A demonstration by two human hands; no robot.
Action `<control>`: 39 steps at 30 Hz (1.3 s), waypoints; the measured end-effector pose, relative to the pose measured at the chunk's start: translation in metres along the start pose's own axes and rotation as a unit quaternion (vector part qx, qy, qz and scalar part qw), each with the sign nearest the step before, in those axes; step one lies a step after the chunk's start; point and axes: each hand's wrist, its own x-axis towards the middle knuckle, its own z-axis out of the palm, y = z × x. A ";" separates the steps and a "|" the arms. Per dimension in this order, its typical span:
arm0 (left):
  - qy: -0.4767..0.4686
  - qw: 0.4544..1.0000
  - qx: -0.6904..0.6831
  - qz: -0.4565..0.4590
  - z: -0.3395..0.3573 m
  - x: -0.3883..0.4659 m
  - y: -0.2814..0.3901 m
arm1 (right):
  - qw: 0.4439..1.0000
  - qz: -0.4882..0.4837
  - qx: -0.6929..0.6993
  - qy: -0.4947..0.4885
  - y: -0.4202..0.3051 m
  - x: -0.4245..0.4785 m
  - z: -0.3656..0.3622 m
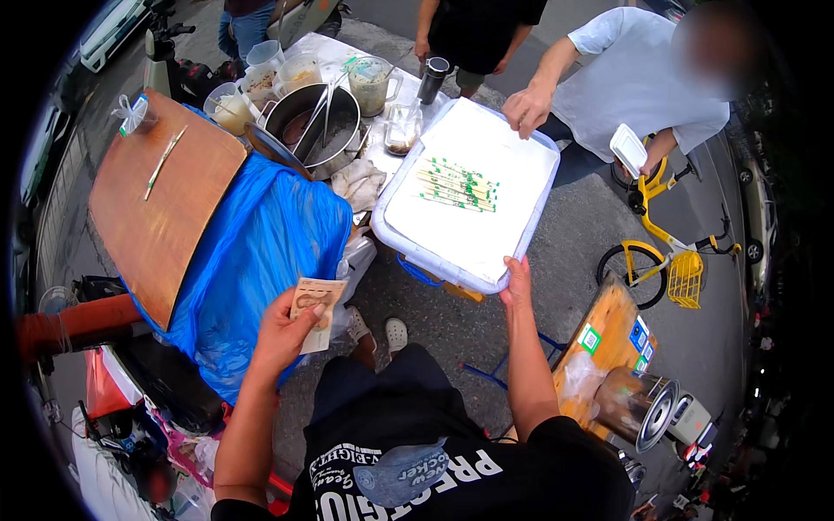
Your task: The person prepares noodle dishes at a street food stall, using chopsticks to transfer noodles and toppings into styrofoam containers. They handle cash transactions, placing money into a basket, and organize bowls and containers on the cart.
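A banknote (318, 316) is pinched between the thumb and fingers of my left hand (287, 332), above the edge of a blue plastic sheet (260, 247). My right hand (517, 281) grips the near right corner of a pale plastic tub (430, 268), thumb on top. Across the tub lies a white cover (456, 244), bearing a bunch of paper-wrapped chopsticks (459, 185) with green ends. At the tub's far right corner another person's hand (529, 109) hovers over the rim. That person's other hand holds a white lidded food box (629, 150).
A divided steel pot (311, 124) with tongs stands among several plastic jugs (371, 84) on a table at the back left. Beside it a brown board (166, 215) rests on the blue sheet. A wooden board (603, 325) carries a steel canister (629, 397). A yellow bicycle (658, 238) stands right.
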 end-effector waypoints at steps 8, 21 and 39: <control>0.215 0.974 -0.070 -0.027 -0.052 -0.104 -0.069 | 0.978 0.009 -0.144 0.150 0.020 0.025 -0.029; 0.350 0.932 -0.081 -0.044 -0.089 -0.211 -0.103 | 0.545 -0.098 -0.833 0.003 0.024 0.065 -0.081; 0.526 0.738 0.419 -0.048 -0.325 -0.505 -0.208 | 0.682 -0.165 -0.644 -0.306 0.141 -0.135 0.132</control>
